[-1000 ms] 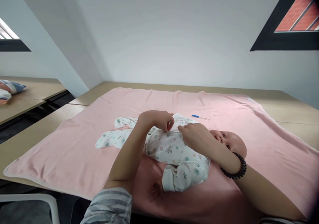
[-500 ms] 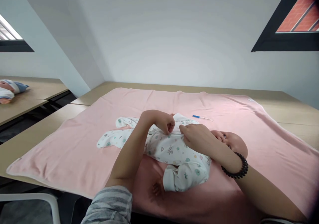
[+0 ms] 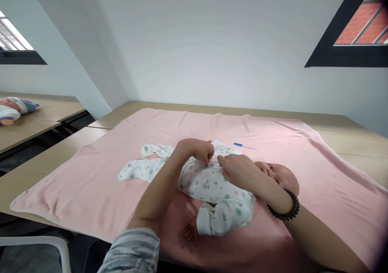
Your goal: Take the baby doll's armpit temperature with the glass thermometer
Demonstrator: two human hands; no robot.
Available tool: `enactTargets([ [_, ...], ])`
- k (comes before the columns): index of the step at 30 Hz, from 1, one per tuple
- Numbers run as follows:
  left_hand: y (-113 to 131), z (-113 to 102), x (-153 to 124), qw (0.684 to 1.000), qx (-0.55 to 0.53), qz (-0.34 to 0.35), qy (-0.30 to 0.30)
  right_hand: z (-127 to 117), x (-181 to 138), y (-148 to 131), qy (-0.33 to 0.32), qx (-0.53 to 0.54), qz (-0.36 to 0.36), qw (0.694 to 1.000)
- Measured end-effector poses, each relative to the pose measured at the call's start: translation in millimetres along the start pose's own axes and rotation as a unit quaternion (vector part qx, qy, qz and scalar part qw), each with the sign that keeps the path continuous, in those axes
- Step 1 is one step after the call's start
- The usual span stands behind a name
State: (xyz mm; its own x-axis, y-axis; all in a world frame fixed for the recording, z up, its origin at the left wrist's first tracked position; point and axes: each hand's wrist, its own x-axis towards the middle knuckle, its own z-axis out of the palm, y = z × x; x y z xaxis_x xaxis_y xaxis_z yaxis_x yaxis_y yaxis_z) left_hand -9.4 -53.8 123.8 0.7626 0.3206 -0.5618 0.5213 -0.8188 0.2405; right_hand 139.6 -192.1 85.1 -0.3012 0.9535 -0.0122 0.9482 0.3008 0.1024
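A baby doll lies on its back with its head to the right, dressed in a white printed top and matching trousers. Over the middle of the chest, my left hand is closed, its fingers curled at the edge of the top. My right hand is closed too, pinching the top's front edge nearer the doll's neck. Both sets of fingertips are partly hidden, so any fastener between them does not show. One doll hand sticks out of the near sleeve.
Beneath the doll a pink blanket covers much of the table. A thermometer-like stick with a blue end lies beyond the doll. Another doll rests on a table at far left. A chair stands at lower left.
The view has shifted slightly. Both hands keep nearly the same place and grip on the top, and the doll lies as before.
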Motion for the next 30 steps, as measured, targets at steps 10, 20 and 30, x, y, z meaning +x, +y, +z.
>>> enactTargets([
  [10,0,61,-3,0.921,0.253,0.070,0.288,6,1,-2,-0.020,0.036,0.011,0.999],
  [20,18,121,3,0.863,0.270,0.091,0.416,36,4,11,-0.088,0.077,0.008,0.993],
  [30,19,113,-10,0.882,0.248,0.014,0.401,41,3,13,-0.087,0.052,0.012,0.995],
])
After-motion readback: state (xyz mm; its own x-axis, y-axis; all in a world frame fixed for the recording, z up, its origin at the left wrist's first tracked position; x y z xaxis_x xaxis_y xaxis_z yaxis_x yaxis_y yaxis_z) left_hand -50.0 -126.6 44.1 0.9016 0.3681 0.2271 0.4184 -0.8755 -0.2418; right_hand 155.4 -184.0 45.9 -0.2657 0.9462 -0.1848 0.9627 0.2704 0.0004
